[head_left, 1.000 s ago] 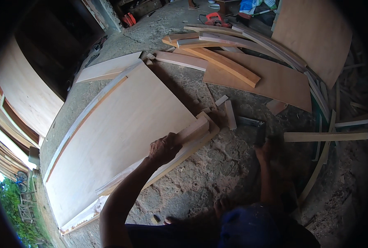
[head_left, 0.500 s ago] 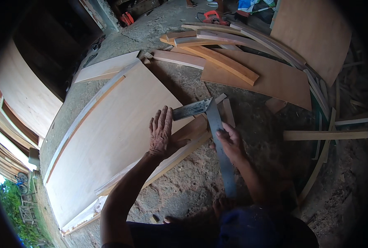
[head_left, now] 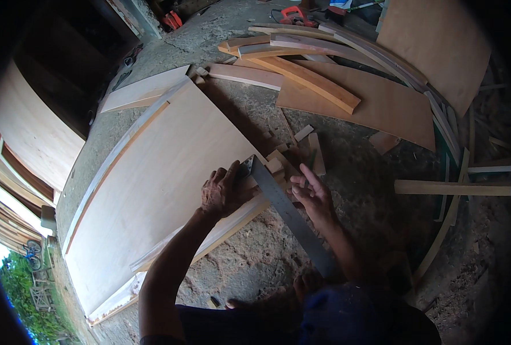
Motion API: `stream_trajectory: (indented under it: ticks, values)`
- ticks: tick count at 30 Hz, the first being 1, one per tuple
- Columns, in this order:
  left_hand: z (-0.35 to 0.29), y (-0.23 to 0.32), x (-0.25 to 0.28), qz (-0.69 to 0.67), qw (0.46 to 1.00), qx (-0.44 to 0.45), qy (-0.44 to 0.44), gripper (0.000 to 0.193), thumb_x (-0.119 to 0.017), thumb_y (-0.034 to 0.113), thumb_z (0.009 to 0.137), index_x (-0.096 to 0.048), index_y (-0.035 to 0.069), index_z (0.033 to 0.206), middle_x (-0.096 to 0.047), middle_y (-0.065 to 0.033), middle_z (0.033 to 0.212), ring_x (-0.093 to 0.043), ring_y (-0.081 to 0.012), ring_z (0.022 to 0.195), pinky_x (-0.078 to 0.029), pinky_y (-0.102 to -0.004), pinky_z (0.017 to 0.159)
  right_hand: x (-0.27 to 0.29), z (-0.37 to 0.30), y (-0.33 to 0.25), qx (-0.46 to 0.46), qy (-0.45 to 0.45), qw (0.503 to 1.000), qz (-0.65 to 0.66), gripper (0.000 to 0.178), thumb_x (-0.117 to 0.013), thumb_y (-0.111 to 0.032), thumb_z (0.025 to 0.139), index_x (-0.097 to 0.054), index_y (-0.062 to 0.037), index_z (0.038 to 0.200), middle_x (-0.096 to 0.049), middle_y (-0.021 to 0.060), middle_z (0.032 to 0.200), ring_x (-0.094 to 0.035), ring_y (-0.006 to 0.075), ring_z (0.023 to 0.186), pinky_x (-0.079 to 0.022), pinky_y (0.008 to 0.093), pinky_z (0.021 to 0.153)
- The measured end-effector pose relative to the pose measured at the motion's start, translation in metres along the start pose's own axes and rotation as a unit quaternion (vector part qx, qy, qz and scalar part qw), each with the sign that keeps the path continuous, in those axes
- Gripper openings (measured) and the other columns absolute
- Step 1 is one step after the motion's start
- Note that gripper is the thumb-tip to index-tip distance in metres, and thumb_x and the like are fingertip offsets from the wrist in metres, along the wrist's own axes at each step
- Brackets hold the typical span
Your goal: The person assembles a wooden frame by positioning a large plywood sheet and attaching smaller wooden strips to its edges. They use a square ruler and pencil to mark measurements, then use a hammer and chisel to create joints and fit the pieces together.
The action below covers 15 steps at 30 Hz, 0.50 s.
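Observation:
My left hand [head_left: 216,194] is closed over the short stock of a carpenter's square [head_left: 287,210], pressing it to a wooden strip [head_left: 247,187] near the panel's corner. The stock lies mostly under the fingers. The square's long metal blade slants across the strip and down toward my knees. Just right of that blade hovers my right hand [head_left: 314,198], index finger stretched out, the others loosely bent and apart. A large pale plywood panel [head_left: 157,178] with wooden battens along its edges lies on the ground under my left arm.
Small wood offcuts [head_left: 303,133] lie beyond the square. Long wooden beams [head_left: 307,80] are piled farther off on a brown plywood sheet [head_left: 376,112]. A red power tool [head_left: 295,15] sits at the back. One board [head_left: 450,187] juts in from the right.
The square has come down and left onto the wooden strip. My left hand has closed over its stock, and my right hand has let go of the blade.

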<state>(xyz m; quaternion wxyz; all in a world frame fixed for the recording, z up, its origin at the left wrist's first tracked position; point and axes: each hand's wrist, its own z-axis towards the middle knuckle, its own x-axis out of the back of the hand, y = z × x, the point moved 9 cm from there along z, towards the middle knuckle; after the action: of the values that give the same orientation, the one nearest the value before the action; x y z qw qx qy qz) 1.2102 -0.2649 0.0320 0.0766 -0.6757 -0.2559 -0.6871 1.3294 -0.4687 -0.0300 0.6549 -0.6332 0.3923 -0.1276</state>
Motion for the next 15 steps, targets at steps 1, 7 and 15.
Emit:
stream_trajectory:
  ticks: [1,7,15]
  values:
    - [0.001,0.001,-0.001,-0.005,1.0,0.012,-0.009,0.098,-0.081,0.053,0.073,-0.041,0.01,0.151,-0.062,-0.0189,0.116,-0.062,-0.0366,0.109,-0.051,-0.0491,0.093,0.01,-0.005,-0.011,0.011,0.024,1.0,0.002,0.059,-0.063,-0.011,0.1,-0.037,-0.0025,0.152,-0.056,0.0102,0.136,-0.063,0.0139,0.108,-0.055,0.0297,0.087]
    - [0.002,0.0,-0.004,-0.006,1.0,0.025,-0.002,0.097,-0.081,0.054,0.073,-0.043,0.01,0.15,-0.062,-0.0181,0.112,-0.066,-0.0362,0.104,-0.053,-0.0479,0.092,0.048,-0.026,-0.053,0.063,0.112,0.991,-0.026,0.033,-0.06,-0.014,0.103,-0.055,-0.0031,0.134,-0.064,0.004,0.098,-0.063,0.0086,0.092,-0.055,0.0257,0.081]
    - [0.004,-0.006,-0.01,-0.026,0.999,0.027,-0.021,0.093,-0.077,0.059,0.077,-0.041,0.014,0.15,-0.061,-0.0198,0.116,-0.064,-0.039,0.107,-0.051,-0.051,0.093,0.055,-0.022,-0.064,0.142,0.152,0.967,-0.149,0.034,-0.051,-0.024,0.108,-0.058,-0.0036,0.134,-0.061,0.0023,0.088,-0.057,0.0055,0.067,-0.049,0.0216,0.06]
